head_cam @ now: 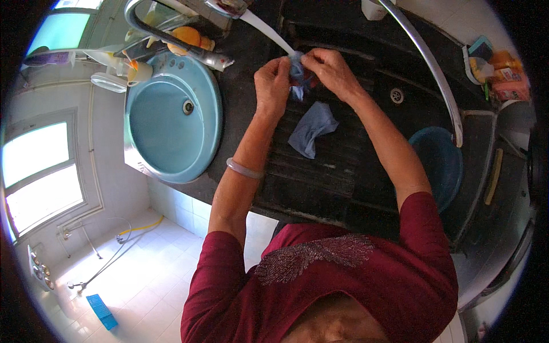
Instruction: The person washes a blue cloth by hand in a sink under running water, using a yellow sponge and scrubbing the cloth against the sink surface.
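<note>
Both my hands pinch one wet blue cloth (300,73) in the stream of water (268,31) that falls from the tap (227,6). My left hand (273,83) grips its left side, and a pale bangle sits on that forearm. On the right side of the cloth, my right hand (329,70) holds it between thumb and fingers. Below the hands, a second piece of blue cloth (314,128) lies crumpled on the dark ridged washboard surface (326,171) of the sink. My fingers hide part of the held cloth.
To the left is a blue washbasin (167,124), with a curved tap (158,30) and a cup (140,72) beside it. At right are a floor drain (397,96), a metal spout (429,60), a blue basin (441,171) and several bottles (508,77).
</note>
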